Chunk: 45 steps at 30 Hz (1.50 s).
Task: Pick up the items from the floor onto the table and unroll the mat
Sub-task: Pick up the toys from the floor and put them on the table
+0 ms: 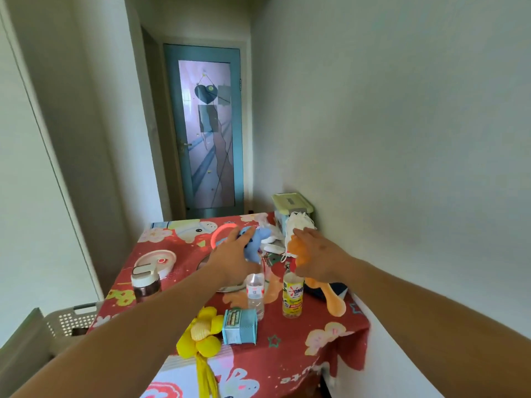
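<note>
We're out over the counter point(316, 349) with both arms, and this looks like a set-down. The left grip point(232, 255) has its fingers stretched long against a blue plush point(260, 239), which sits just right of the palm. Nothing curls that we can see, so we call it open, steadying the toy rather than clutching it. The right grip point(317, 254) lies palm-down, fingers straight too, on an orange plush point(298, 249) whose far end runs back under the wrist toward us. Open again, we judge, though both thumbs are hidden.

Why so far back? The near side of both grips is crowded. A clear bottle point(255, 294) and a yellow detergent bottle point(293, 297) stand upright just below the wrists, with a teal tin point(240, 326) and a yellow knitted flower point(201, 331) nearer us. Tall bottles tip easily, so we go over them and park the soft toys beyond. Just past the right grip sits a white mesh bundle point(298, 222), with a green-lidded box point(290, 202) behind it in the corner. Left of the left grip are a pink ring point(219, 235) and a lidded tumbler point(145, 282).

So the toys are on the counter, or touching down. Neither the mat nor the floor is in shot, and we reckon the unrolling is yet to come. Mind those wrists on the way out, with the bottles right beneath!
</note>
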Tool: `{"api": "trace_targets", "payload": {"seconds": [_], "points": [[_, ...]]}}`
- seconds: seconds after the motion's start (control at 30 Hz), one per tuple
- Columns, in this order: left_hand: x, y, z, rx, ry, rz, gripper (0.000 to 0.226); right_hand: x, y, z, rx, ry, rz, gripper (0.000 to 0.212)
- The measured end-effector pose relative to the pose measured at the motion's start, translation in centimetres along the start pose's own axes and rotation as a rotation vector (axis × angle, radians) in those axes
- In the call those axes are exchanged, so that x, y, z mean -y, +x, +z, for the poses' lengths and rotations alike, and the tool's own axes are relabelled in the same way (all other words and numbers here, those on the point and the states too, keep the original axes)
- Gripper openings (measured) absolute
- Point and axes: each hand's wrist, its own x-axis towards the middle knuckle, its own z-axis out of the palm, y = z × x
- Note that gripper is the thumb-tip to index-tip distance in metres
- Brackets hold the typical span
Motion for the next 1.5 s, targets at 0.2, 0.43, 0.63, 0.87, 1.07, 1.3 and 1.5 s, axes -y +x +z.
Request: {"api": "trace_targets", "payload": {"seconds": [0.2,0.43,0.63,0.87,1.07,1.3,1.5], "points": [[0.0,7.5,0.5,-0.019,-0.058,0.007,0.098,-2.9,6.7,-1.5,0.008,-0.043,-0.028,0.096],[0.9,16.9,1.4,-0.097,-0.111,-0.066,0.099,-6.7,15.9,-3.2,0.010,0.000,-0.126,0.093],[4.1,23.1,3.1,-0.046,-0.085,-0.181,0.100,-9.1,23.2,-1.3,0.042,0.013,-0.177,0.089],[8.9,26.7,7.1,0.075,-0.093,-0.211,0.098,-10.0,28.8,4.7,0.041,-0.071,-0.260,0.069],[11.9,27.9,12.4,0.160,-0.089,-0.275,0.101,-11.6,30.5,9.4,0.079,0.061,-0.265,0.078],[14.4,28.4,19.6,0.313,-0.022,-0.251,0.098,-14.6,32.1,16.1,0.184,0.113,-0.178,0.090],[15.1,27.8,24.0,0.422,0.072,-0.196,0.095,-16.6,32.6,20.8,0.270,0.137,-0.169,0.094]]}}
